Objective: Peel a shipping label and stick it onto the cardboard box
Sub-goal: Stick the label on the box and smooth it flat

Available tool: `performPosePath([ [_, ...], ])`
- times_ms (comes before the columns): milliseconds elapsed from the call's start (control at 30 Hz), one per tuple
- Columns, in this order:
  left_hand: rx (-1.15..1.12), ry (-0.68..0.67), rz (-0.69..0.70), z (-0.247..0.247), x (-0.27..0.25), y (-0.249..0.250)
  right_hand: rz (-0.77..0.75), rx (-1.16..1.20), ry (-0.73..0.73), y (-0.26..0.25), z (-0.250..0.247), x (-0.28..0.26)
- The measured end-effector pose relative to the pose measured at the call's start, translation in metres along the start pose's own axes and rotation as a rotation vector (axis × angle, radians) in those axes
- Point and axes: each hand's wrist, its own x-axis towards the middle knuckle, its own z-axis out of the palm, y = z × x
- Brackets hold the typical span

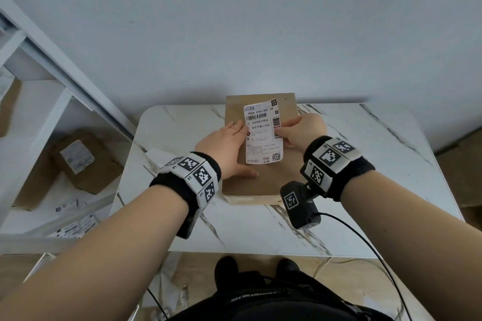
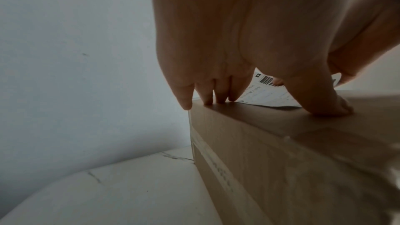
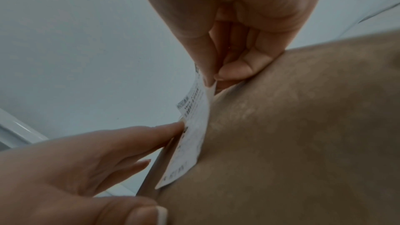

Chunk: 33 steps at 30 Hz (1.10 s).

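While the right hand [image 1: 300, 129] pinched the label [image 1: 263, 133] by its right edge and the flat-fingered left hand [image 1: 224, 148] steadied the box [image 1: 260, 180], lowering it squarely and smoothing outward looked wisest.

Even soft daylight overhead, dim grainy wrist views, wide-angle bending at edges

black wristbands [image 1: 339, 177] w/ white marker tags, wrist cam [image 1: 300, 206], cable.
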Motion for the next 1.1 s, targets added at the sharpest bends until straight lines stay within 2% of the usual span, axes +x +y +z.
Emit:
performPosePath([
  [700,-0.075,-0.010,-0.062,-0.0008,-0.0042,-0.0004,0.093,0.163,-0.041,-0.0011,-0.0040,-0.0028],
  [933,-0.082,-0.001,-0.053,-0.0007,-0.0056,0.0007,0.039,0.021,0.012,-0.0028,0.0003,-0.0050],
  [1100,-0.002,-0.013,-0.003,0.0017,-0.0003,-0.0030,0.025,-0.016,0.006,-0.0025,0.0007,-0.0059],
])
